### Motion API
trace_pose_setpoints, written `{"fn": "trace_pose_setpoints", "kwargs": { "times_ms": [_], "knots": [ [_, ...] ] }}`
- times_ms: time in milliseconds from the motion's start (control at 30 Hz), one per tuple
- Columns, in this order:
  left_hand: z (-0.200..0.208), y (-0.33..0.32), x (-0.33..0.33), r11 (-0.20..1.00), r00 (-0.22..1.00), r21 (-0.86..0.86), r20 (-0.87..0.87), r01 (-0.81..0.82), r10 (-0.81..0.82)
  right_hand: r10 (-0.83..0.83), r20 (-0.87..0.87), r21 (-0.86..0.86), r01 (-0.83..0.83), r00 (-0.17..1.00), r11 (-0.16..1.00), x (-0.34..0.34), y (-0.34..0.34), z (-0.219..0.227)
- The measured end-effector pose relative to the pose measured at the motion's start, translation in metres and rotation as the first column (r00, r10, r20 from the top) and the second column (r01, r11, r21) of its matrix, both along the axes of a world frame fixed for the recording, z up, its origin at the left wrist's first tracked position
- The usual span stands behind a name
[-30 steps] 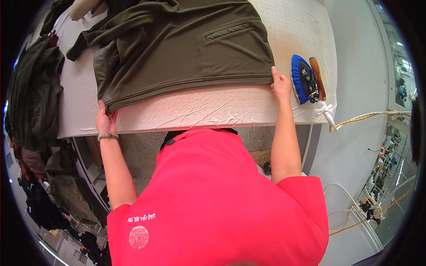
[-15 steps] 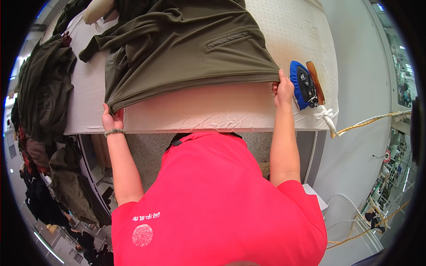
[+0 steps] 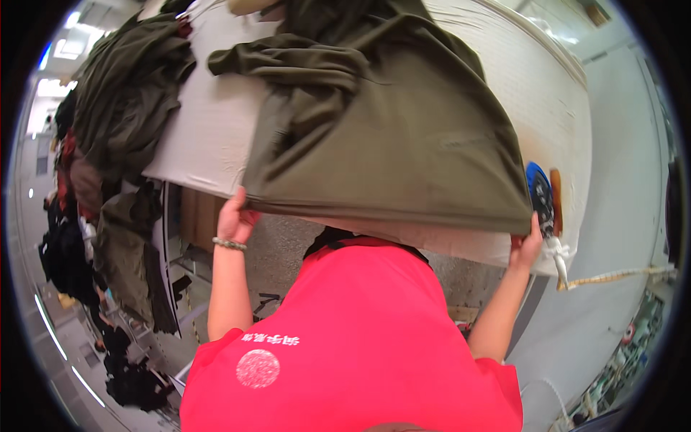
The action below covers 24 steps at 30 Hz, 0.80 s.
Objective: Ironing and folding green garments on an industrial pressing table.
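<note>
An olive-green jacket [image 3: 410, 144] lies spread over the white padded ironing table [image 3: 205, 137], one sleeve folded across its left side. At the table's front edge my left hand [image 3: 236, 219], with a beaded bracelet at the wrist, pinches the left end of the hem. The right end of the hem is pinched in my right hand [image 3: 527, 241]. Between the two hands the hem is stretched nearly straight. Beside the right hand stands an iron [image 3: 541, 196] with a blue cover and a brown handle, partly hidden by the jacket and that hand.
A white-wrapped cord [image 3: 586, 278] runs from the iron off to the right. On the left, a pile of dark green garments [image 3: 133, 93] lies at the table's edge, with more clothing hanging below it. A grey wall panel [image 3: 626, 144] stands on the right.
The view has turned, so the table appears tilted. Both hands have drawn the hem nearer to the table's front edge, and the jacket's pocket detail has blurred.
</note>
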<state>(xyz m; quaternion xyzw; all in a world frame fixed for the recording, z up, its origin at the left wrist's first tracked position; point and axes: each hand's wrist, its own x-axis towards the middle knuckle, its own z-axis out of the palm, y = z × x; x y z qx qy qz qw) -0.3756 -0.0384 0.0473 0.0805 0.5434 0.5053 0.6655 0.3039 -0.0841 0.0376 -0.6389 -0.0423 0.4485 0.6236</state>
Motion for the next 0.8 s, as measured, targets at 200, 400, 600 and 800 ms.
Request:
{"fn": "trace_pose_setpoints", "kwargs": {
  "times_ms": [200,400,600,800],
  "knots": [
    [-0.017,0.050,-0.006,0.908,0.723,-0.124,-0.566,0.400,-0.396,0.752,0.654,-0.739,-0.148,0.081,0.658,-0.011,0.022,-0.009],
    [-0.015,0.165,0.049,0.925,0.951,-0.224,0.114,0.308,-0.289,0.366,0.908,-0.382,-0.758,-0.202,0.529,-0.283,0.189,0.077],
    [0.022,0.136,0.103,0.918,0.914,0.059,-0.140,0.393,-0.382,0.038,0.898,-0.346,-0.650,-0.438,0.677,-0.444,0.286,0.036],
    [0.093,0.060,-0.008,0.950,0.983,0.299,0.123,0.093,-0.135,0.395,0.874,-0.032,-0.778,0.283,0.628,-0.366,0.280,0.153]
  ]
}}
